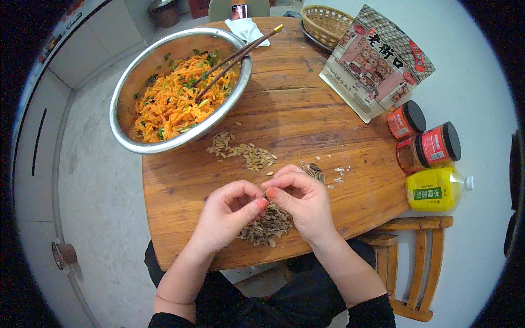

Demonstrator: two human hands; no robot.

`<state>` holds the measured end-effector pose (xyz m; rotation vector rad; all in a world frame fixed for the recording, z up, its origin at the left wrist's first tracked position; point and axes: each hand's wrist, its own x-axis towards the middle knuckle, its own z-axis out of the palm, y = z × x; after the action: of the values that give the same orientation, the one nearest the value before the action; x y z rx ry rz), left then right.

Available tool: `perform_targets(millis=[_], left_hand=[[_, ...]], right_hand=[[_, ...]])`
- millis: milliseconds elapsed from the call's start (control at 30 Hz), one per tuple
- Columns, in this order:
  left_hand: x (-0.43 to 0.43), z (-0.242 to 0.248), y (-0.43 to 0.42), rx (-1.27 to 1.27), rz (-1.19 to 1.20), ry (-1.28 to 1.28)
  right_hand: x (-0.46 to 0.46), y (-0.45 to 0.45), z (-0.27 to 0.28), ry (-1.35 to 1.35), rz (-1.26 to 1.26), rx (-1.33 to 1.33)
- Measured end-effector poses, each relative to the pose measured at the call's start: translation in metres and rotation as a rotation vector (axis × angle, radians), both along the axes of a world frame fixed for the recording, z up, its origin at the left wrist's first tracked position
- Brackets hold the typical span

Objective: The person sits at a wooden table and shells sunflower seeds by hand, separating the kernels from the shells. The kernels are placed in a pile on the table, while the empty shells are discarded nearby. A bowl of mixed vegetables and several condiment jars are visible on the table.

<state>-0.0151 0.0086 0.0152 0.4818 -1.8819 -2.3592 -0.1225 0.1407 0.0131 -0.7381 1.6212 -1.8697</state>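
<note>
My left hand [229, 215] and my right hand [303, 203] meet over the wooden table, thumbs and forefingers pinching a small sunflower seed [265, 197], mostly hidden by the fingertips. Beneath them lies a heap of dark, split seed shells [268, 229]. Beyond my hands, pale shelled kernels [255, 157] lie in a loose band, with a single kernel [269, 174] nearer my fingers. A small pile of striped unshelled seeds [315, 171] sits just past my right hand, partly hidden by it.
A metal bowl [116, 119] of shredded carrot with chopsticks [240, 57] stands back left, near a white tissue [246, 30]. At the right are a printed pouch [369, 69], a wicker basket [324, 20], black-lidded jars [437, 145], a yellow drink bottle [430, 189] and a wooden chair [437, 262].
</note>
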Motion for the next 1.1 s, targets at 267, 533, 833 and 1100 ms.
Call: perform_targets(millis=[267,533,833,1100], left_hand=[[0.001,-0.006,-0.004,0.354,-0.030,0.006],[0.001,-0.005,-0.006,0.435,-0.105,-0.062],[0.000,-0.001,0.004,-0.541,0.028,0.008],[0.002,-0.002,0.011,-0.944,0.184,0.093]], right_hand=[[0.013,-0.008,-0.002,-0.251,-0.004,-0.093],[0.011,-0.001,-0.001,-0.056,-0.041,0.009],[0.027,-0.005,0.002,0.111,0.008,0.151],[0.033,-0.005,-0.002,0.069,0.012,0.125]])
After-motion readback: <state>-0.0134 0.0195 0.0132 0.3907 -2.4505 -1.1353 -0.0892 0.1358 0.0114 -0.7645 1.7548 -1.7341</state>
